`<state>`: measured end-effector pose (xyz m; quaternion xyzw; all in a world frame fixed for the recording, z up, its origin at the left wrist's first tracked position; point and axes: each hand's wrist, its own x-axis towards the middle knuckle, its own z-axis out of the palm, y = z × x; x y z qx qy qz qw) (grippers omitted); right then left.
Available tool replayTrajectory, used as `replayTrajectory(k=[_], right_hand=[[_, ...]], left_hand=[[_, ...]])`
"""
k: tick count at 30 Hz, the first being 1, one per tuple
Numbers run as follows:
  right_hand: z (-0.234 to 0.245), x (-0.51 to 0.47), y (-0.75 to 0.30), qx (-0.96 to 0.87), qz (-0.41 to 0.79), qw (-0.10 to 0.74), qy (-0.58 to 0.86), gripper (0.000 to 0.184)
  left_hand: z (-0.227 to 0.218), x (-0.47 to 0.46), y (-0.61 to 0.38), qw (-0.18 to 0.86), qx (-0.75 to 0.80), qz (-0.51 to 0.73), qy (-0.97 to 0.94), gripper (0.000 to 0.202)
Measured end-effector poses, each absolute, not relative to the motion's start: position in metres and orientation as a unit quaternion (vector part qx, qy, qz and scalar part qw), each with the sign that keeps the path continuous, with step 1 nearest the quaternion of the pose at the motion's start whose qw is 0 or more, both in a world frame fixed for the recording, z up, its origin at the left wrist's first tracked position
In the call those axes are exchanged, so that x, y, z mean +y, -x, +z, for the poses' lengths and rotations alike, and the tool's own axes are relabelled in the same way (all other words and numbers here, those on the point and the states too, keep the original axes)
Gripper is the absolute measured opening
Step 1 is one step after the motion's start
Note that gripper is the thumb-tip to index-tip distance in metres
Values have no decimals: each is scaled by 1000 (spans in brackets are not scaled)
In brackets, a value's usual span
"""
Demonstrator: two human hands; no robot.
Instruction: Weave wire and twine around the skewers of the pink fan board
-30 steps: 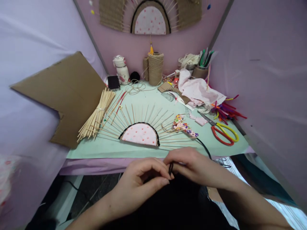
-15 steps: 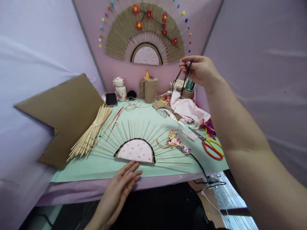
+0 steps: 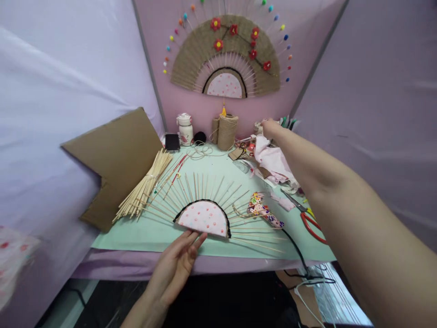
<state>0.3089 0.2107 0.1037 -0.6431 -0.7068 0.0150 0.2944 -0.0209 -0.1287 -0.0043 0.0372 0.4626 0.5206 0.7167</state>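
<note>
Fingers (image 3: 191,240) of the left hand (image 3: 177,266) lie flat, released, touching the half-round pink fabric fan base (image 3: 205,217) with radiating bamboo skewers. Right hand (image 3: 269,127) stretches toward crumpled cloth (image 3: 273,159); grip unclear.

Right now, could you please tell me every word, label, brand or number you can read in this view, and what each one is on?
No text can be read here.
White bottle: only a reddish picture, no legible lettering.
Patterned glue gun: colourful print, no words to make out.
Small black box: nothing legible.
Half-made fan by the left hand: dots only.
</note>
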Motion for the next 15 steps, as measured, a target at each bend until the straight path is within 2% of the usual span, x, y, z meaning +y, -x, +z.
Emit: replayTrajectory(k=[2, 4, 9, 12, 15], right_hand=[[98, 202, -315, -714, 6, 235, 659, 28], [93, 183, -319, -716, -1, 207, 666, 22], [73, 85, -325, -758, 52, 135, 636, 26], [51, 14, -342, -762, 132, 129, 621, 30], [24, -40, -365, -702, 174, 179, 667, 30]], left_hand=[[-5, -119, 20, 733, 463, 498, -31, 13], [-8, -109, 18, 735, 472, 487, -26, 14], [-18, -92, 8, 734, 484, 474, -53, 15], [-16, -93, 3, 726, 495, 471, -75, 16], [-3, -99, -1, 738, 475, 466, -113, 19]])
